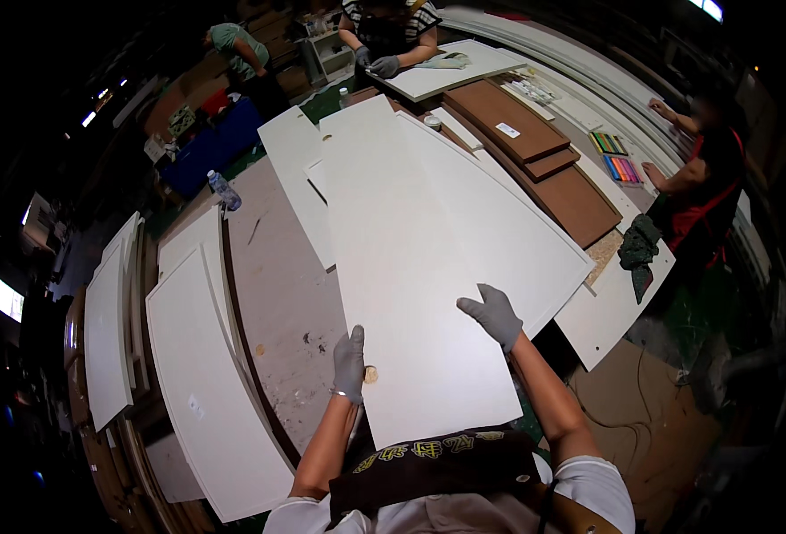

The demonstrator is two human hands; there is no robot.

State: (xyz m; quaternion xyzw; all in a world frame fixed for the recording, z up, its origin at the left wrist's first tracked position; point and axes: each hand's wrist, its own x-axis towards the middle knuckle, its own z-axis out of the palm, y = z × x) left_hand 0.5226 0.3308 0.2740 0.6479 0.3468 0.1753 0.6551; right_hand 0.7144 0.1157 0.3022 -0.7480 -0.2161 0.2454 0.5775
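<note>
A long white panel [415,267] stretches away from my body, its near end close to my apron. Two round tan spots mark its left edge, one near and one far. My left hand [349,363], in a grey glove, grips the left edge with the thumb on top. On the right edge, my gloved right hand [497,317] is closed round the board, thumb over the upper face. The fingers of both hands are partly hidden under it. Beneath and to the right lies another white panel [535,254] with a raised rim.
White panels [215,374] are stacked at the left. Brown panels [508,125] lie at the back right, near colored sticks [622,169] and a dark cloth [639,249]. A bottle [225,190] stands on the table's left edge. Co-workers are across the table and at right.
</note>
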